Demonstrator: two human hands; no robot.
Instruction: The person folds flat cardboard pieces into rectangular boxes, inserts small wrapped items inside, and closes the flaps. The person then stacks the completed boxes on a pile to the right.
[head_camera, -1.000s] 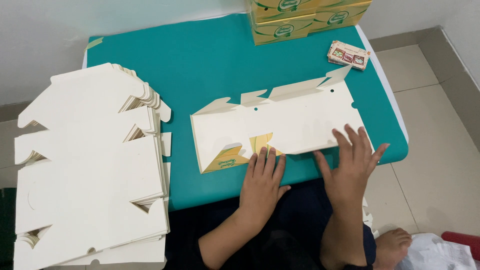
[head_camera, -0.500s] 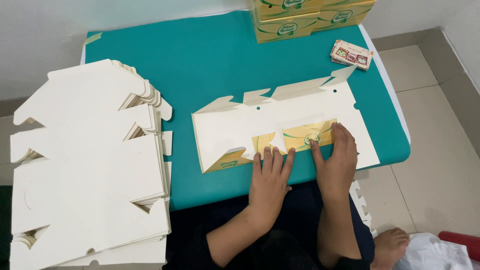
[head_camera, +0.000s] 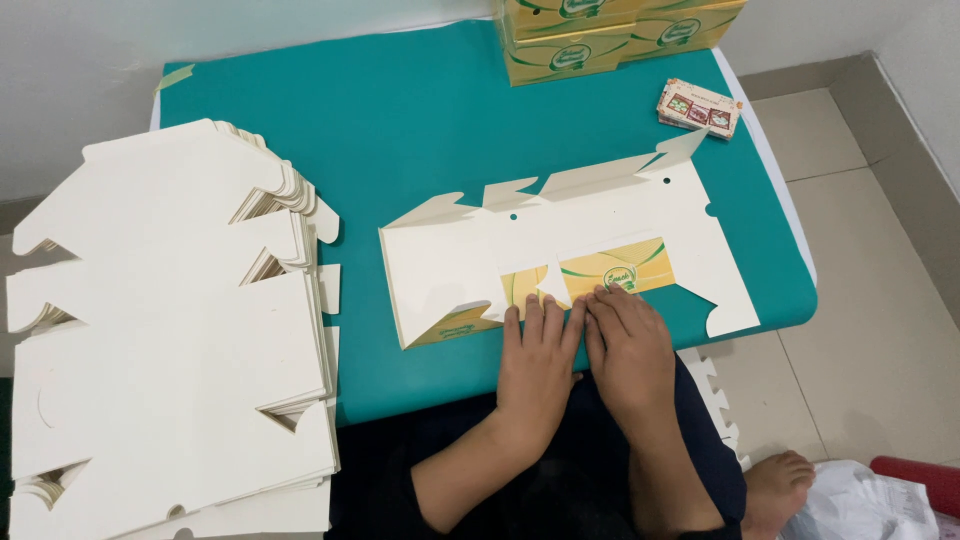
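Both hands (head_camera: 585, 350) had slid together, pressed flat, creasing the folded flap of the cardboard box blank (head_camera: 560, 250) near the surface's (head_camera: 400, 120) front edge; the next panel needs folding.

Right hand (head_camera: 632, 345) has come in from the right end of the flat carton blank (head_camera: 570, 240), where I saw its fingers spread a second ago, and now lies beside the left hand (head_camera: 538, 355), the two touching along the near fold. Left hand has barely shifted, a little to the right. The near flap of the blank is folded further over: the yellow-and-green printed panel (head_camera: 612, 268) (only a corner showed at the left a second ago) now shows as a wide strip just beyond my fingertips. The blank's right end now lies uncovered on the table (head_camera: 400, 130).
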